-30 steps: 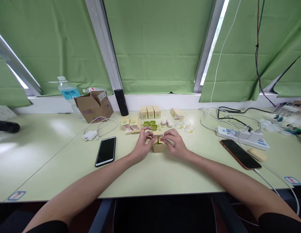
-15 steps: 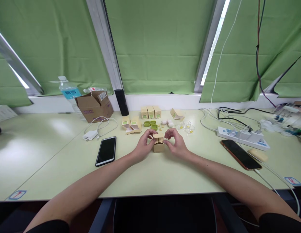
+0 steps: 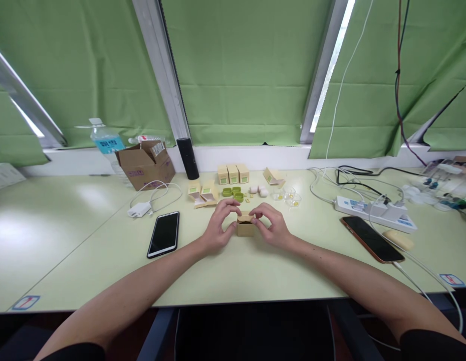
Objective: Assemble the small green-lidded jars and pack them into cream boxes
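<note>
The small box was stood upright on the counter, between the two hands. Its lid flap was tilted over the top, with a dark gap along the front, so the step in hand was judged to be the closing of the lid. The left hand was held in a loose arch, thumb by the box's left side and fingertips near the flap; the right hand was narrowed at the flap's right corner (whether anything was pinched by either could not be told). A light, even press, with the flap's edge guided inside the front wall, seemed to be called for. On the blue label of the bottle, two dark characters, apparently 飘雪, could be read. Purple print on the carton could not be made out. Green labels on the three boxes behind were too small to be read.
</note>
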Demonstrator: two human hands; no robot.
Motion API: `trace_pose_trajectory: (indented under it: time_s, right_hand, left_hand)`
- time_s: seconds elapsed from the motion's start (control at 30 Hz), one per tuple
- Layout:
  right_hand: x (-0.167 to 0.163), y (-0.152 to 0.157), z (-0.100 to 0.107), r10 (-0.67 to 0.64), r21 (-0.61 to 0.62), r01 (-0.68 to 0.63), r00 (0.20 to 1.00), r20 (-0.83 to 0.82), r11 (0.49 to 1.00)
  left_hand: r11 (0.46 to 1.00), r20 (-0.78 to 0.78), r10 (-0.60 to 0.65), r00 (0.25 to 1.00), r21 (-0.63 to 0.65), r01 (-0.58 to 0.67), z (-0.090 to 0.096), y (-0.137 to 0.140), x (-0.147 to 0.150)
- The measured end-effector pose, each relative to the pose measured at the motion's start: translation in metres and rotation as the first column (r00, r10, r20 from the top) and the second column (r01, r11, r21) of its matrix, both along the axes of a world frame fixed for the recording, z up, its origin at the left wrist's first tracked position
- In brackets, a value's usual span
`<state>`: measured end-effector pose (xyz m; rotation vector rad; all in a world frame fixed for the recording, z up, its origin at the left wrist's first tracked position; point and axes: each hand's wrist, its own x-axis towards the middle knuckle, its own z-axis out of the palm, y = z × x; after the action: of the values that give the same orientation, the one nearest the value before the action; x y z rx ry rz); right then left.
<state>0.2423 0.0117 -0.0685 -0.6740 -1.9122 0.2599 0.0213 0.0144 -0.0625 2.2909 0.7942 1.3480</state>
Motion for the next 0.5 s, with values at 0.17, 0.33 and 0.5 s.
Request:
trace_pose_trajectory:
  time_s: [0.17, 0.33, 0.5]
  right_hand:
    - [0.0002, 0.0014, -0.0035, 0.016, 0.052, -0.018, 0.999, 0.037, 0.998]
    - [-0.0003, 0.0014, -0.0045, 0.0, 0.059, -0.003, 0.999, 0.047, 0.998]
    - [0.0003, 0.0008, -0.0034, -0.009, 0.074, 0.004, 0.998, 0.055, 0.997]
  left_hand:
    - [0.998, -0.02, 0.057, 0.998, -0.017, -0.058, -0.0006, -0.002, 0.0023]
    - [0.998, -0.03, 0.056, 0.998, -0.009, -0.057, -0.0011, -0.0033, 0.0039]
    - [0.998, -0.041, 0.061, 0.997, 0.005, -0.06, -0.0021, -0.0032, 0.0037]
